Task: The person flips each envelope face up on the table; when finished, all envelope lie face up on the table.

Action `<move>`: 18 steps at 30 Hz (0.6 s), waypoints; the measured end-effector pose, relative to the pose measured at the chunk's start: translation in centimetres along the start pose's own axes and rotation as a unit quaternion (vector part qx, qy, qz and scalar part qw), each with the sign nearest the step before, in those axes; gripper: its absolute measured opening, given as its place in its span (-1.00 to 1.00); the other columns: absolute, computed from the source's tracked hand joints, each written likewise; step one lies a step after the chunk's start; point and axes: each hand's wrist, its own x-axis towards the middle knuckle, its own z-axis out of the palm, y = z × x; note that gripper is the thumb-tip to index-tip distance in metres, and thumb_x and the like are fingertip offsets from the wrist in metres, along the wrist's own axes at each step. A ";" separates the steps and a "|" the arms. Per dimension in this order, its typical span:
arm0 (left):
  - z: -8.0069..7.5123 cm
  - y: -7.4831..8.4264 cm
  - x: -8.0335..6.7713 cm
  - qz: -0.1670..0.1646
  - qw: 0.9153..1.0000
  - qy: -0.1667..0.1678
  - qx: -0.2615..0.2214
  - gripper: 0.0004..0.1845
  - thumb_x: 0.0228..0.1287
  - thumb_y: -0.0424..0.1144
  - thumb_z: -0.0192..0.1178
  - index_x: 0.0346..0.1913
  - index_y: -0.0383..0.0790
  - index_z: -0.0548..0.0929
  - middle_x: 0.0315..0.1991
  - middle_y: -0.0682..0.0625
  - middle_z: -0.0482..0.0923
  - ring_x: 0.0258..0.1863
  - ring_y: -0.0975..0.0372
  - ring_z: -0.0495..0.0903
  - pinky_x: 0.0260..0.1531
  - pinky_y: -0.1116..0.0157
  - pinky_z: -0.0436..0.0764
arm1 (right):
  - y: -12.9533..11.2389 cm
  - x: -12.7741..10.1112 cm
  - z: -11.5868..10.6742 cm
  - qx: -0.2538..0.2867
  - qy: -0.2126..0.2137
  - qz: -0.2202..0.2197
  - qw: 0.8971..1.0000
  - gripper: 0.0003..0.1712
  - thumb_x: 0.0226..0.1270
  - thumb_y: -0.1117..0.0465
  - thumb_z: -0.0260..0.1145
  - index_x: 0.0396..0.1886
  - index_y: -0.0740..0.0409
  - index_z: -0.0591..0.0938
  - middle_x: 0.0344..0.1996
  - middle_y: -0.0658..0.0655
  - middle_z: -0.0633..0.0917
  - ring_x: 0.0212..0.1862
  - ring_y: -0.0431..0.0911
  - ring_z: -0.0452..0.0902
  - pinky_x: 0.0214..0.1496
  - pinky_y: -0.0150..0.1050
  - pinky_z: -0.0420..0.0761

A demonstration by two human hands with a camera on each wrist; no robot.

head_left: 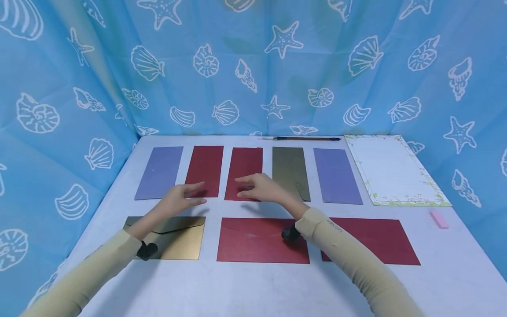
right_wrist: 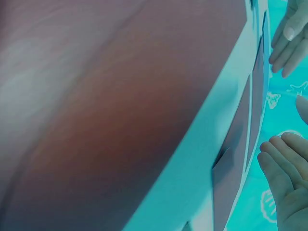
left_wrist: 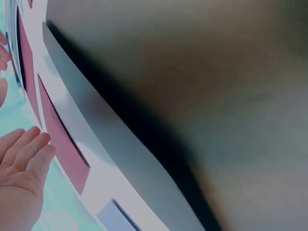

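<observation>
Envelopes covered most of the white table [head_left: 253,290]: eight in all, counted from the head view. Three large ones lay crosswise in the near row, a gold envelope [head_left: 178,240] with its flap open on the left, a red envelope [head_left: 257,242] in the middle and another red envelope [head_left: 380,240] on the right. Five narrower ones stood lengthwise in the far row: a lavender envelope [head_left: 160,171], a dark red envelope [head_left: 204,169], a second dark red envelope [head_left: 244,169], an olive envelope [head_left: 290,171] and a second lavender envelope [head_left: 336,176].

One sheet of bordered letter paper [head_left: 392,171] lay at the far right, one pen [head_left: 301,138] along the back edge, and one small pink eraser [head_left: 439,219] near the right edge.

Over the two dark red envelopes hovered both hands. Left hand [head_left: 183,197] had its fingers straight and relaxed, holding nothing; right hand [head_left: 259,187] likewise spread, gripping nothing. Whether fingertips touched the paper could not be told.

Only the head camera showed the full layout. Left wrist view gave a blurred gold surface close up with fingers [left_wrist: 26,149] at the edge; right wrist view gave blurred red paper and both hands' fingers [right_wrist: 276,159].
</observation>
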 end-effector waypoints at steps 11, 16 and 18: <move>-1.6 -1.6 -1.5 -0.009 1.000 0.023 0.018 -0.29 0.25 -0.16 0.32 0.37 -0.38 0.33 0.32 -0.29 0.33 0.30 -0.17 0.30 0.06 -0.01 0.52 | -1.8 2.1 1.4 -0.005 0.007 -0.015 1.000 -0.42 0.31 0.16 0.35 0.30 0.21 0.49 0.18 0.16 0.58 0.21 -0.02 0.50 0.16 -0.18 0.51; -2.1 -2.3 -1.8 -0.014 0.999 0.032 0.026 -0.27 0.24 -0.16 0.33 0.36 -0.44 0.31 0.31 -0.32 0.31 0.29 -0.20 0.31 -0.02 0.02 0.56 | -2.3 2.8 1.9 0.007 0.012 -0.015 1.000 -0.42 0.31 0.17 0.35 0.30 0.22 0.49 0.19 0.15 0.57 0.20 -0.02 0.50 0.16 -0.19 0.51; -2.2 -2.5 -1.7 -0.020 0.999 0.034 0.024 -0.25 0.24 -0.16 0.33 0.37 -0.46 0.29 0.33 -0.33 0.29 0.29 -0.20 0.30 0.01 0.00 0.55 | -2.4 3.1 2.2 0.012 0.010 -0.013 1.000 -0.41 0.31 0.16 0.35 0.30 0.22 0.48 0.19 0.15 0.57 0.20 -0.02 0.50 0.16 -0.19 0.51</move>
